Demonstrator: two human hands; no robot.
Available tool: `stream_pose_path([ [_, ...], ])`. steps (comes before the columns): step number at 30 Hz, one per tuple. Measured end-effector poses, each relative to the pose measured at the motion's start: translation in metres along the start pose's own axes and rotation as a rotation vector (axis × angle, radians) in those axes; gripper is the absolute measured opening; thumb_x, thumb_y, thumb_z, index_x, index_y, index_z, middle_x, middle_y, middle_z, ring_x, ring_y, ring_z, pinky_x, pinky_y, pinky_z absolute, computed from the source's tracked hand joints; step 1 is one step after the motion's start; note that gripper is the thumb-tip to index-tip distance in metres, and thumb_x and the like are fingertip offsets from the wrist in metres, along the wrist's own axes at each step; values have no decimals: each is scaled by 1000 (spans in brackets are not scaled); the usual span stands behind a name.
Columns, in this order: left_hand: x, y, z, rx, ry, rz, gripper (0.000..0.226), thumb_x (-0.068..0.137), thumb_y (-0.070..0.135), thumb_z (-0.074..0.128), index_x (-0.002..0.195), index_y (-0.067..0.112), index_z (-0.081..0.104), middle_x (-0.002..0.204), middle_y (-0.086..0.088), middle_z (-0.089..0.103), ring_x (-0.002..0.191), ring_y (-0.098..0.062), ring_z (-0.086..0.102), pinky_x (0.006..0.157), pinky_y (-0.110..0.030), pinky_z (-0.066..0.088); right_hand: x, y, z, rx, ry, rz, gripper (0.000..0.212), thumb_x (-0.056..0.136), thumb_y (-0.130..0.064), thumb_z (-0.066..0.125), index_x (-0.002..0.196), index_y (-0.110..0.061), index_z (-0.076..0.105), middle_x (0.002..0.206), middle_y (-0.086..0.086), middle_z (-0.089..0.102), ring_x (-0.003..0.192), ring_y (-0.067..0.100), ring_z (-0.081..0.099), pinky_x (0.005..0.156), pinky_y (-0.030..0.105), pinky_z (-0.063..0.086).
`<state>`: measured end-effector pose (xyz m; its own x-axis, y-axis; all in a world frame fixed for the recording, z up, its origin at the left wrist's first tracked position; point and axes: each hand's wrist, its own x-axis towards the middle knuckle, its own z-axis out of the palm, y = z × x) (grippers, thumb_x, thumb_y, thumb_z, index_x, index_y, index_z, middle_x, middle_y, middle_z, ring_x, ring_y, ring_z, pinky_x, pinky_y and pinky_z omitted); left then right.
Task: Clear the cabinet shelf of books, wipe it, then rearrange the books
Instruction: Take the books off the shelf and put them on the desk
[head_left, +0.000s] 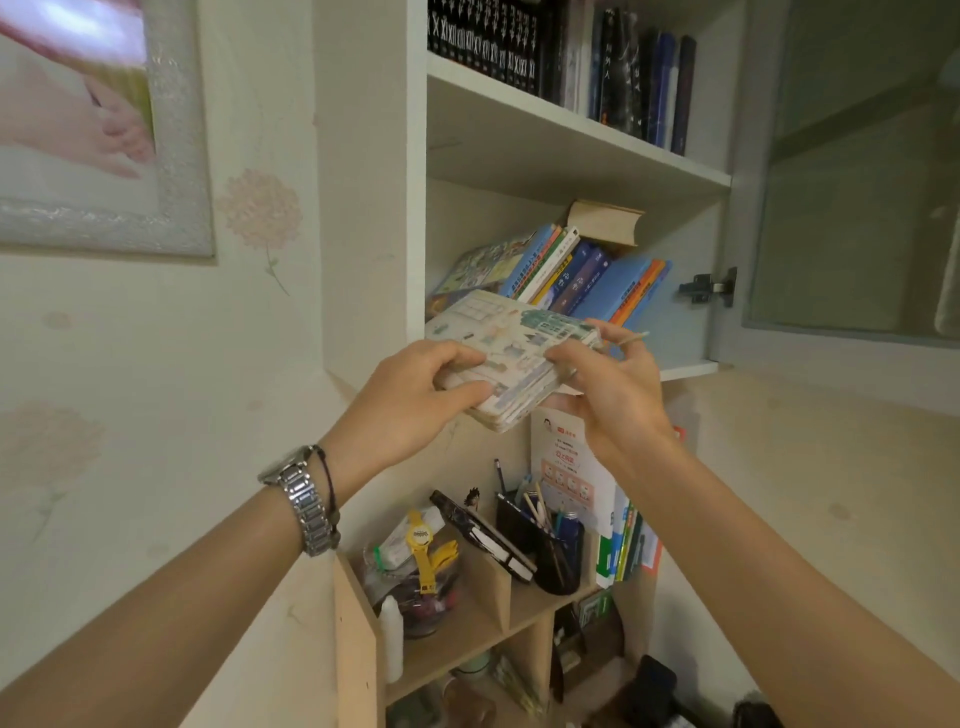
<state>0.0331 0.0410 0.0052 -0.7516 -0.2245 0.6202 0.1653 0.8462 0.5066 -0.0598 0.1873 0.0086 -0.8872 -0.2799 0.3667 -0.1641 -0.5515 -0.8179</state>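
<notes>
Books (582, 275) lean on the cabinet shelf (688, 370) beyond the fingers; clearing appears underway. Left hand (410, 400) and right hand (608, 395) grip an illustrated book stack (511, 358) by opposite edges. Next move: probably draw the stack clear and set it aside.

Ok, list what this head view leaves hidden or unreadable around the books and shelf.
- Stack of illustrated books: its underside, covered by the left hand and right hand.
- Leaning books: spine titles too small to read.
- Shelf board: surface hidden from below.
- Top-shelf books: cut off by the upper edge.

Leaning books (582, 275) on cabinet shelf (688, 370)
</notes>
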Motion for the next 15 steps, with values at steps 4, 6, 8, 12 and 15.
stream_pose_path([
  [4,-4,1,22,-34,75,4,45,87,37,64,129,24,53,132,3,41,124,-12,39,101,-21,31,-13,5,-19,128,59,-14,41,82,10,65,107,-18,48,106,15,69,89,26,72,67,44,61],
  [6,-7,4,32,-109,134,-22,53,84,37,66,132,26,47,142,1,30,133,-12,30,108,-21,24,-20,7,-28,214,90,-30,43,81,11,65,105,-19,47,106,15,69,92,26,72,71,46,60],
  [8,-9,7,41,-173,189,-24,60,82,35,70,134,26,41,145,1,24,135,-13,26,112,-24,21,-26,9,-38,247,131,-66,43,81,11,65,104,-21,47,108,14,69,93,26,71,79,50,58],
  [12,-15,18,60,-364,184,11,60,82,32,71,131,35,36,129,17,32,127,-3,36,103,-19,35,-38,13,-60,325,161,-130,46,83,12,61,113,-17,43,120,19,63,102,29,68,70,42,61],
  [15,-18,31,74,-666,76,-7,54,86,21,68,128,36,37,120,20,50,103,8,58,82,-11,50,-50,16,-76,382,178,-146,50,83,14,58,118,-17,40,124,21,61,108,32,65,64,37,61],
])
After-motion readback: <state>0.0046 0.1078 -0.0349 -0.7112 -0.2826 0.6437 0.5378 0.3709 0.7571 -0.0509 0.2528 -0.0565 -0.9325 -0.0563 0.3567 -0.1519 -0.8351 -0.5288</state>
